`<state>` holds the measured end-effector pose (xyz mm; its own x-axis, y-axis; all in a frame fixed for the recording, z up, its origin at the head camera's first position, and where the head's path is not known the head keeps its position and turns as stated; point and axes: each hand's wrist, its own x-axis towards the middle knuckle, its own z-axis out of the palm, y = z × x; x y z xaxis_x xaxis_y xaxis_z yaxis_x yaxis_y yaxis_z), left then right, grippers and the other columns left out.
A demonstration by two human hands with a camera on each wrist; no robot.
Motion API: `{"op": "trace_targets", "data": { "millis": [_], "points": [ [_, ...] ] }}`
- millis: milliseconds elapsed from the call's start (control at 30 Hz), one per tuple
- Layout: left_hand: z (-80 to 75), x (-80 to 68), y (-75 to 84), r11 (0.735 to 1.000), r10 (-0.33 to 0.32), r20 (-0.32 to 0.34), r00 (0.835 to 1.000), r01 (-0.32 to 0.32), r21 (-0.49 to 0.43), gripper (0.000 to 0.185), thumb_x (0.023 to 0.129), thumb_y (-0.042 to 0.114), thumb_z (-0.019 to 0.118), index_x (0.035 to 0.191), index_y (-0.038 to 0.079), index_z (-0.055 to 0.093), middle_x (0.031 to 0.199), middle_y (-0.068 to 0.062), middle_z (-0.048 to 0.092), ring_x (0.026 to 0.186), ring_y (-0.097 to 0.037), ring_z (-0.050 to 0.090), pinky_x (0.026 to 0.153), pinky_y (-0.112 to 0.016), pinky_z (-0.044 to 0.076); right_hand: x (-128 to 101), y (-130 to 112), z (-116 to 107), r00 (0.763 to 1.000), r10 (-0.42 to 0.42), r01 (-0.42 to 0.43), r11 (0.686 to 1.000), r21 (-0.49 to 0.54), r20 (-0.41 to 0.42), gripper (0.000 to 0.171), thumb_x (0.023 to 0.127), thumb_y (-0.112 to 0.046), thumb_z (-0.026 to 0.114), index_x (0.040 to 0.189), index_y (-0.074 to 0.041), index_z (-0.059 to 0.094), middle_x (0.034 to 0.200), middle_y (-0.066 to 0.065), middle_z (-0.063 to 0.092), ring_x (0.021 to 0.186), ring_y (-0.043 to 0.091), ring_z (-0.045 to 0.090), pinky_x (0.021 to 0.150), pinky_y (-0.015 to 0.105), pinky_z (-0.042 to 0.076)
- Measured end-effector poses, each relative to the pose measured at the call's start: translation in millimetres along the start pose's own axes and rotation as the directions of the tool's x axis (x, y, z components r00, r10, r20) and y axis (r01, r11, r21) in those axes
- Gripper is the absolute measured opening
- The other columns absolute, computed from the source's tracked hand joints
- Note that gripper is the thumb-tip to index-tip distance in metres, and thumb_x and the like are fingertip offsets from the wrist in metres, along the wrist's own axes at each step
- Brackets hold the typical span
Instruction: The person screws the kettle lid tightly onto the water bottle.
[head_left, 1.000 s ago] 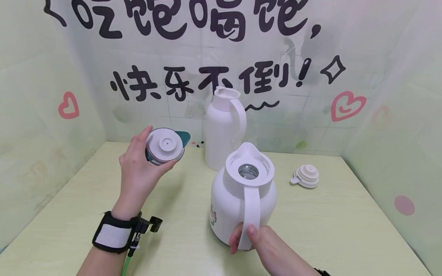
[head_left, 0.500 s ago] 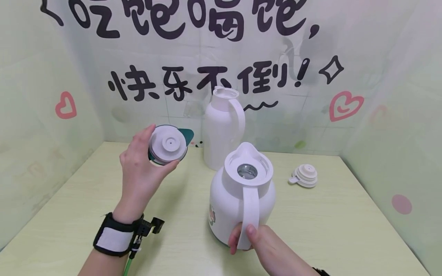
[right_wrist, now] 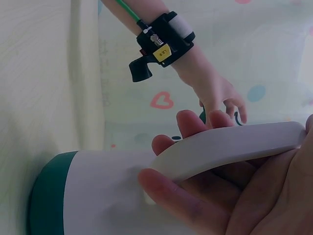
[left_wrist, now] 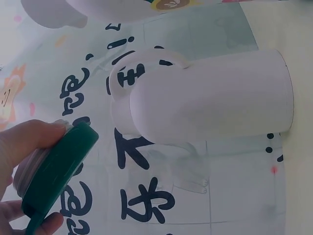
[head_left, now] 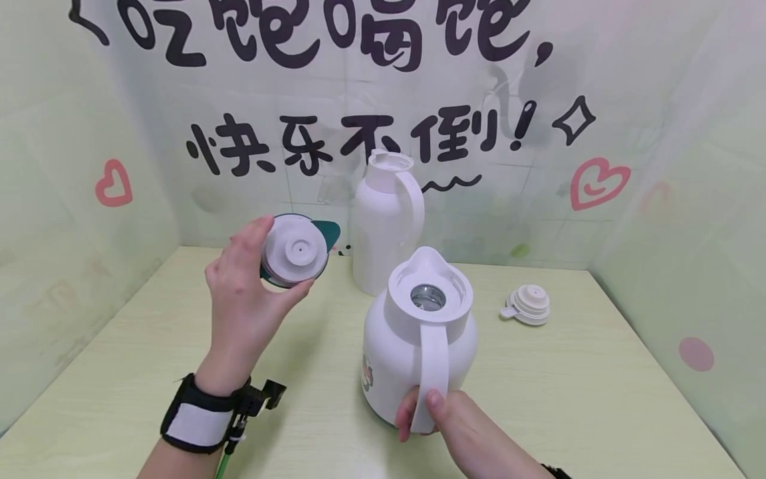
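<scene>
My left hand (head_left: 242,286) pinches a thermos lid (head_left: 294,256) by its edge, raised to the left of the squat white thermos jug (head_left: 391,352). The lid's stepped white underside faces me in the head view. Its green outer side (left_wrist: 61,169) shows in the left wrist view, with a pointed tab. The fingers of my right hand (head_left: 457,416) curl round the lower end of the jug's white handle (right_wrist: 234,147). The jug stands upright with its mouth uncovered, showing a shiny metallic interior. A green base (right_wrist: 49,196) appears in the right wrist view.
Behind the jug stands a taller white thermos (head_left: 383,233), its handle turned right. On the right of the pale table (head_left: 568,399) lies a white stopper (head_left: 529,306) with a small tab. Printed curtains (head_left: 269,179) close off the back and sides.
My left hand has moved slightly right and up with the lid, bringing it a little closer to the jug. The right hand's grip on the handle stays the same.
</scene>
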<state>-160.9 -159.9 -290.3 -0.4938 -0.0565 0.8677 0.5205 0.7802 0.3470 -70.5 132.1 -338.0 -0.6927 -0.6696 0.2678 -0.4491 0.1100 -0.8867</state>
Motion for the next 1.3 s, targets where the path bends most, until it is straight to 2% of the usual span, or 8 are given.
{"op": "trace_targets", "data": {
  "millis": [367, 933, 1300],
  "points": [
    [-3.6, -0.3, 8.9, 0.998, 0.06, -0.014, 0.998, -0.06, 0.008, 0.098, 0.05, 0.004, 0.094, 0.135, 0.01, 0.047, 0.133, -0.014, 0.053, 0.116, -0.034, 0.051, 0.084, -0.053, 0.029, -0.5, -1.4, -1.1, 1.0, 0.006, -0.007, 1.0, 0.004, 0.009, 0.049, 0.108, -0.026, 0.013, 0.104, -0.012, 0.059, 0.096, 0.001, 0.063, 0.099, 0.015, 0.055, 0.085, 0.029, 0.04],
    [-11.7, 4.4, 17.9, 0.995, 0.091, -0.087, 0.992, -0.088, 0.036, 0.091, 0.055, 0.0, 0.09, 0.134, 0.013, 0.047, 0.136, -0.01, 0.052, 0.111, -0.037, 0.052, 0.084, -0.051, 0.027, 0.9, -2.0, 0.6, 1.0, -0.01, 0.01, 1.0, 0.012, 0.009, 0.049, 0.108, -0.027, 0.014, 0.103, -0.011, 0.061, 0.096, 0.0, 0.063, 0.097, 0.014, 0.055, 0.085, 0.028, 0.04],
    [-12.2, 16.7, 25.5, 0.985, 0.163, -0.106, 0.981, -0.156, 0.071, 0.093, 0.057, 0.001, 0.09, 0.137, 0.017, 0.045, 0.137, -0.007, 0.052, 0.101, -0.039, 0.052, 0.079, -0.051, 0.028, 0.5, -1.1, -0.5, 1.0, -0.025, 0.025, 1.0, 0.002, 0.007, 0.05, 0.108, -0.028, 0.014, 0.103, -0.01, 0.06, 0.095, 0.001, 0.062, 0.097, 0.013, 0.055, 0.085, 0.027, 0.04]
  ]
}}
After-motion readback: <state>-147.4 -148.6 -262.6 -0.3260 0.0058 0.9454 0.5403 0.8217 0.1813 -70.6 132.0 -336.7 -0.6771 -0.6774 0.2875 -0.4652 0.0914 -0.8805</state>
